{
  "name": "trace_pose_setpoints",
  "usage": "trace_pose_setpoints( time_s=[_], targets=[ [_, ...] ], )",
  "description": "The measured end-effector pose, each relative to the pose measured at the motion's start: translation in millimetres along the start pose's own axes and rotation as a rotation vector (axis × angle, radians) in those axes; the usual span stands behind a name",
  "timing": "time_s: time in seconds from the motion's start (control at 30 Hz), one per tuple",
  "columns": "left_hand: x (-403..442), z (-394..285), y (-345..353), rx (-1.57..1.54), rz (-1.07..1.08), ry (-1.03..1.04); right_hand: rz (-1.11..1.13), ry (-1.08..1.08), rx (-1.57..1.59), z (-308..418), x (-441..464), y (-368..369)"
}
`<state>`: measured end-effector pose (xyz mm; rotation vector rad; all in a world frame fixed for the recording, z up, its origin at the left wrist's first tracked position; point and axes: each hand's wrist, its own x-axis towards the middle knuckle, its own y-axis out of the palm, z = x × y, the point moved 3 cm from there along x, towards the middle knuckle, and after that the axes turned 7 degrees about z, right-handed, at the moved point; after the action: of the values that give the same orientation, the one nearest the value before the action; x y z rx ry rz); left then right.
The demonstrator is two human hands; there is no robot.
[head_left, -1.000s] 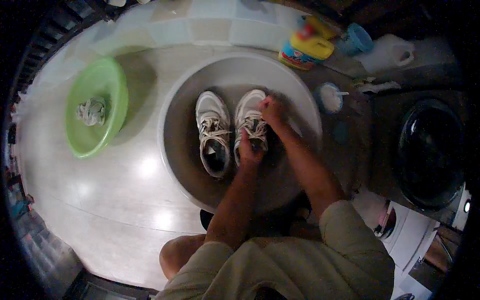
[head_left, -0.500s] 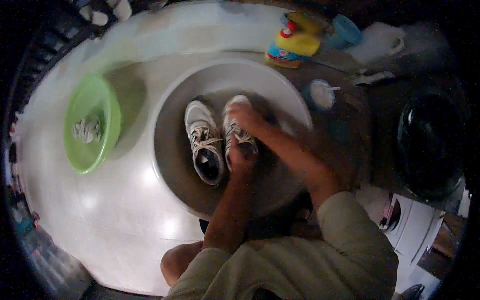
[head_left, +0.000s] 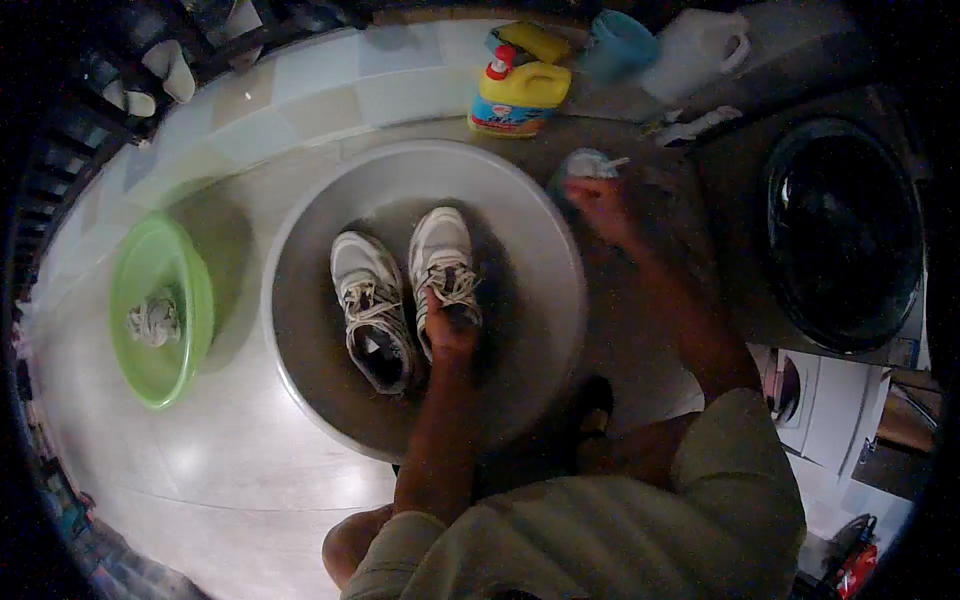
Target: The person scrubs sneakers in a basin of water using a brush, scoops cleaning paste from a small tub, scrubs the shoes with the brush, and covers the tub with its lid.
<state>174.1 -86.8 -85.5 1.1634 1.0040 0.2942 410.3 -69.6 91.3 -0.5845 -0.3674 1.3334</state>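
Observation:
Two white sneakers with pale laces sit side by side in a large grey basin. My left hand [head_left: 450, 330] grips the right sneaker [head_left: 440, 240] at its opening, thumb by the laces. The left sneaker [head_left: 365, 275] lies untouched beside it, its dark inside showing. Outside the right rim of the basin [head_left: 575, 290], my right hand [head_left: 603, 207] is at the near side of a small tub [head_left: 590, 163] with a pale stick poking out. Motion blur hides how its fingers are set and whether they hold anything.
On the left stands a green basin [head_left: 200, 320] with a crumpled greyish cloth [head_left: 153, 320] inside. Behind the tub are a yellow jug with a red cap [head_left: 520, 95], a blue bucket [head_left: 622, 48] and a whitish jug [head_left: 700, 50]. A dark basin [head_left: 845, 235] is at right.
My right hand has left the right sneaker's toe and moved right, over the rim, to the small tub. My left hand stays on the sneaker. The whole view has shifted.

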Motion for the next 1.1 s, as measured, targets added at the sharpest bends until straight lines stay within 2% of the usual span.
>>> trace_pose_setpoints(
  time_s=[0.03, 0.07, 0.1, 0.13, 0.27, 0.37, 0.47, 0.53, 0.57, 0.63, 0.67, 0.73, 0.77, 0.83, 0.97, 1.03, 1.07, 1.1],
  targets=[
    [0.5, 0.3, 1.4, 0.000, 0.001, 0.000, -0.110, -0.117, -0.138, -21.9, 4.5, -22.7],
    [1.0, 0.7, 4.4, 0.008, 0.035, 0.023, -0.111, -0.118, -0.141, -48.1, 7.6, -43.7],
    [-0.8, 1.3, 10.1, 0.010, 0.048, 0.044, -0.094, -0.057, -0.352, -75.1, 12.4, -63.4],
    [-2.3, 0.6, 12.0, 0.036, -0.032, 0.061, -0.088, -0.010, -0.564, -97.0, 14.7, -74.2],
    [-2.0, -2.7, 4.2, 0.036, -0.022, 0.076, 0.048, 0.040, -0.713, -149.3, 25.0, -72.0],
    [-6.9, -2.2, 10.0, 0.117, -0.048, 0.030, 0.133, 0.108, -0.661, -154.7, 30.1, -51.0],
    [-3.9, -1.8, 9.3, 0.065, -0.056, 0.038, -0.077, 0.108, -0.934, -129.6, 26.9, -43.5],
    [-5.5, -1.5, 12.5, 0.018, 0.089, -0.031, 0.009, 0.265, -0.825, -148.4, 32.1, -43.4],
    [-3.7, -0.8, 12.1, 0.016, 0.091, -0.031, 0.008, 0.264, -0.826, -155.9, 34.2, -43.5],
    [-1.3, 0.1, 11.7, 0.041, -0.004, 0.053, -0.036, 0.082, -0.833, -198.7, 37.0, -42.8],
    [-2.1, -0.3, 10.2, 0.039, -0.005, 0.051, -0.034, 0.083, -0.835, -215.5, 38.3, -40.2],
    [-4.0, -3.0, 7.9, 0.077, -0.019, 0.027, -0.178, 0.300, 0.134, -231.9, 37.4, -37.3],
    [-4.1, -3.0, 7.6, 0.076, -0.020, 0.027, -0.177, 0.301, 0.134, -234.8, 36.1, -39.5],
    [-7.5, -2.1, 13.3, 0.064, -0.055, 0.025, -0.100, 0.133, -0.564, -183.0, 29.8, -43.1],
    [-1.9, -2.1, 1.4, 0.071, -0.070, 0.042, -0.084, 0.125, -0.514, -144.0, 27.4, -40.6],
    [0.3, -4.2, -2.4, 0.061, 0.060, -0.058, -0.058, 0.245, -0.625, -147.4, 31.6, -36.7],
    [0.9, -3.7, -6.4, 0.059, 0.058, -0.054, -0.047, 0.284, -0.662, -149.2, 32.3, -33.5],
    [-0.8, -3.0, -2.8, 0.081, 0.050, -0.029, -0.201, 0.205, -0.355, -178.9, 32.0, -30.9]
  ],
)
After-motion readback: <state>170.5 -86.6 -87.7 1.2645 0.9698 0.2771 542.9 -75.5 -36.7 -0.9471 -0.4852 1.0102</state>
